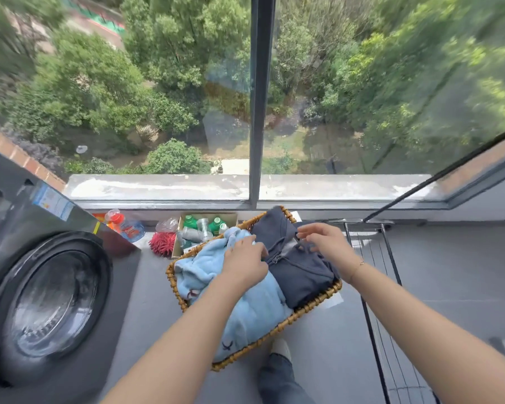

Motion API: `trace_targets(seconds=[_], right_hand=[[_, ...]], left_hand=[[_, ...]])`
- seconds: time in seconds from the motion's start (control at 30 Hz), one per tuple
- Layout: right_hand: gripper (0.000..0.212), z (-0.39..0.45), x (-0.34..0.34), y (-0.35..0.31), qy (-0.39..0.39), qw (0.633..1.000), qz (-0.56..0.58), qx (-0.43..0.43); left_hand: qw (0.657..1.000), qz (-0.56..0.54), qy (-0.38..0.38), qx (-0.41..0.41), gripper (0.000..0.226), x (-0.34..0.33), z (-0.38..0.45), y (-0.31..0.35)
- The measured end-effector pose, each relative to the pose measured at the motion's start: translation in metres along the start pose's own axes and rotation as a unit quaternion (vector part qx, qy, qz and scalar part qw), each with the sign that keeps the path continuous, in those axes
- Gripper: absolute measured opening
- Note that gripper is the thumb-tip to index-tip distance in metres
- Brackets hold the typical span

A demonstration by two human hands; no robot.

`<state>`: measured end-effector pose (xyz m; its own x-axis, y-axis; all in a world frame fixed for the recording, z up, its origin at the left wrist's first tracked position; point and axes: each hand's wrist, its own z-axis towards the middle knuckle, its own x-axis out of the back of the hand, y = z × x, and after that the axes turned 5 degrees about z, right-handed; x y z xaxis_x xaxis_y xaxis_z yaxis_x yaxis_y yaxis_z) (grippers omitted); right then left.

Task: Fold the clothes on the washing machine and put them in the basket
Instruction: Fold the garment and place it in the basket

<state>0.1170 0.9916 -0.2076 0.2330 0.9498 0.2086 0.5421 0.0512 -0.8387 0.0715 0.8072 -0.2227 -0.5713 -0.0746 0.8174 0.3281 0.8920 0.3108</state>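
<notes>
Basket (318,301) holding folded light-blue garment (254,310) and navy hoodie (301,272), left hand (245,262) fingers curled on both, right hand (325,240) fingers loosely apart

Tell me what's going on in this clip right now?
A person is bending over a wicker basket on the floor beside a front-loading washing machine. Two garments already lie in it: a light blue fleece and a navy zip-up top. The left hand rests on the fleece at the seam between them, while the right hand hovers over the navy top, fingers relaxed.
</notes>
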Motion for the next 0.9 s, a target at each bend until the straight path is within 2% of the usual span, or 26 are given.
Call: trace_targets(seconds=[0.2,0.37,0.6,0.9], right_hand=[[0.026,-0.104,0.036,-0.049,0.029,0.997,-0.036,0.068],[0.023,-0.223,0.076,-0.071,0.129,0.984,-0.043,0.116],[0.023,-0.377,0.134,-0.070,0.268,0.954,-0.059,0.121],[0.020,-0.512,0.189,-0.053,0.397,0.899,-0.162,0.089]], left_hand=[[0.993,0.008,0.039,-0.113,0.027,0.060,-0.063,0.061],[0.974,0.000,0.031,-0.224,0.026,0.094,-0.143,0.111],[0.926,-0.042,0.005,-0.375,0.026,0.112,-0.238,0.199],[0.871,-0.023,0.002,-0.490,0.026,0.109,-0.315,0.301]])
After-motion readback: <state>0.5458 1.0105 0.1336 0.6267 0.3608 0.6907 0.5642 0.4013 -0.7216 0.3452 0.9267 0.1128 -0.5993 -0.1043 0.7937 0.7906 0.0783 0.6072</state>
